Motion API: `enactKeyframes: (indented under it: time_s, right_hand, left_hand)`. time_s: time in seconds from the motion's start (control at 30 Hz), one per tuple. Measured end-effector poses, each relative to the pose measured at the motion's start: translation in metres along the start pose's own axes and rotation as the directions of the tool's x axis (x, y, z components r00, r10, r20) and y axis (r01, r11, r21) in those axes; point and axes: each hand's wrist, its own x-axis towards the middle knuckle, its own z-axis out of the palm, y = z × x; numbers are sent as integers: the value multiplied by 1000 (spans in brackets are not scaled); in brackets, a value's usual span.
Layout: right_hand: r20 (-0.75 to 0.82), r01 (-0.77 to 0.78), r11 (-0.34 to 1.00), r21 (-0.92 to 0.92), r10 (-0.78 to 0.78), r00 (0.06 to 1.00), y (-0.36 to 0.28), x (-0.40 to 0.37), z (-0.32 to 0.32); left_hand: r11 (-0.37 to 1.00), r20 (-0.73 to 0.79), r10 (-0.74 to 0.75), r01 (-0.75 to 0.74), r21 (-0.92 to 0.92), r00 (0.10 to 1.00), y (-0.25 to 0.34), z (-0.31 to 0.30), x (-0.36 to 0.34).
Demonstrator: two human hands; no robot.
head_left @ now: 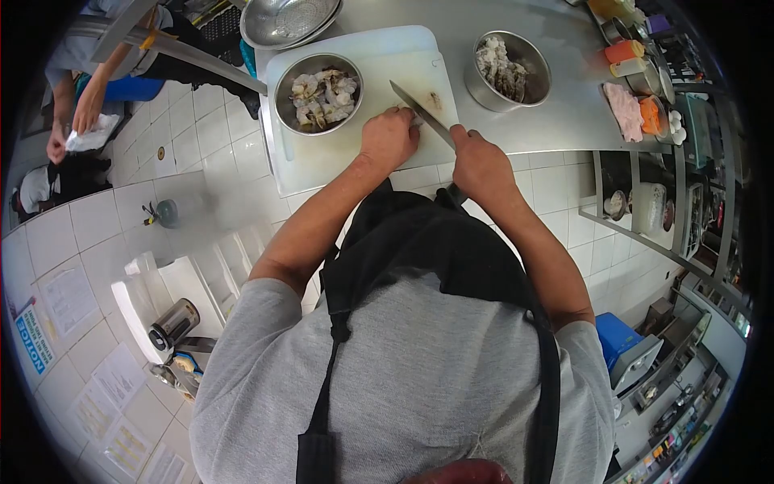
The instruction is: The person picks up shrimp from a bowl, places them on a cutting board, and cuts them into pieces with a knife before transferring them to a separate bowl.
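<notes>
My right hand (482, 165) is wrapped round the handle of a knife (423, 114), whose blade points up and left over the white cutting board (407, 52). Close to the blade, my left hand (390, 139) has its fingers closed on a small pale piece, perhaps a shrimp, mostly hidden. On the board's left part stands a metal bowl (281, 97) with several shrimp (324, 97). A deeper metal bowl (540, 95) to the right of the board holds pale peeled pieces (501, 64). A small dark scrap (435, 100) lies beside the knife.
Stacked metal bowls (289, 22) stand behind the board. A pink cloth (622, 111), an orange cloth (650, 115) and several containers sit at the counter's right. Another person's hands (90, 105) hold something white at the far left. A metal post (193, 56) slants nearby.
</notes>
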Motion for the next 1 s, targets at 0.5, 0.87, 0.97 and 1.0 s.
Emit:
enactKeyframes:
  time_s: [0.5,0.87,0.97,1.0]
  right_hand:
    - [43,15,1000,-9,-15,999,-2,-6,-18]
    - [93,21,1000,1,-21,995,-2,9,0]
    - [103,18,1000,21,-20,994,-4,-3,-24]
    - [127,2,1000,28,-6,992,-6,-10,-28]
  left_hand:
    - [996,36,-73,74,-45,997,-2,-4,-10]
    - [998,-22,-4,3,-67,1000,-5,1,-13]
    - [990,-48,-91,85,-115,995,-4,1,-13]
    - [987,-43,-101,94,-133,994,-5,0,-13]
